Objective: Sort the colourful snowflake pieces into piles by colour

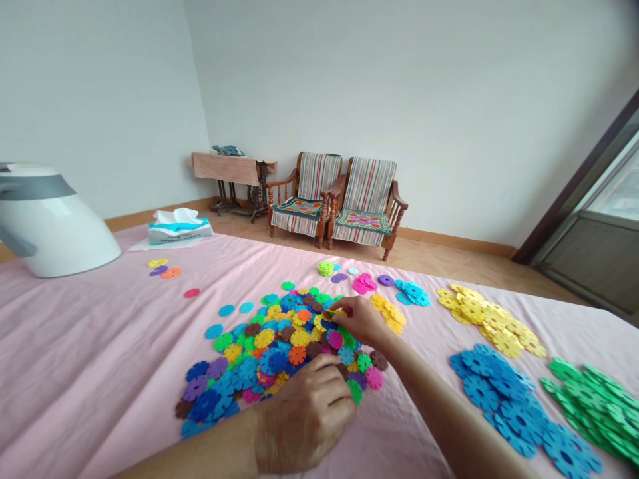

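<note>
A mixed heap of plastic snowflake building discs (272, 361) in many colours lies on the pink cloth (124, 359). My left hand (307, 416) rests at the near edge of the heap, its fingers curled in and closed. Whatever it may hold is hidden under the palm. Over the heap's far right part, my right hand (362, 319) pinches thumb and forefinger together at a yellow snowflake disc (338, 313). Close beyond that hand are small groups of yellow discs (392, 315) and pink discs (364, 284).
Sorted piles of yellow (486, 318), blue (514, 406) and green discs (594, 406) lie on the right. A white kettle (70, 229) and a tissue box (180, 229) stand at the left. Two wooden armchairs (362, 199) and a cloth-covered sewing table (224, 168) are beyond.
</note>
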`<act>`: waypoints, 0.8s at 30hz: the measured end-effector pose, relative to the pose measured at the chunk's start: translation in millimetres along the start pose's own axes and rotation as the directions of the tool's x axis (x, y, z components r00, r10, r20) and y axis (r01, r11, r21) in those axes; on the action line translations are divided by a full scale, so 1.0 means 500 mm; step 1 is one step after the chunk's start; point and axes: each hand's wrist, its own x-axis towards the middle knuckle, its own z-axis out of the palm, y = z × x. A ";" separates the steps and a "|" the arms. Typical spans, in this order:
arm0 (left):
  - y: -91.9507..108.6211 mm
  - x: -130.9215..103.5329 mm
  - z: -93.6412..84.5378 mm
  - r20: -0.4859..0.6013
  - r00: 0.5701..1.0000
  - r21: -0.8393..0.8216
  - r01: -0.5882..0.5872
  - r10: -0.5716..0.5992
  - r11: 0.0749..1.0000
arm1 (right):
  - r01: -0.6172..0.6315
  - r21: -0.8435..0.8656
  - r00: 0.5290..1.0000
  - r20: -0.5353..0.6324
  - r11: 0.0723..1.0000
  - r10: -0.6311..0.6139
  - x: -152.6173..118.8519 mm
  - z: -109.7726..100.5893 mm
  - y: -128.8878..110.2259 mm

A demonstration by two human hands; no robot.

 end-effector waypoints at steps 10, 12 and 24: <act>-0.002 -0.003 0.004 0.001 1.000 -0.014 0.003 -0.003 1.000 | -0.072 0.114 0.960 -0.262 0.991 0.100 -0.002 -0.021 0.050; -0.002 -0.003 0.005 0.007 1.000 -0.016 0.004 -0.004 1.000 | -0.118 0.123 0.933 -0.326 0.985 0.153 0.003 -0.047 0.081; -0.003 -0.001 0.000 -0.006 1.000 -0.043 -0.003 0.003 0.999 | -0.272 0.118 0.882 -0.366 0.955 0.296 -0.002 -0.082 0.226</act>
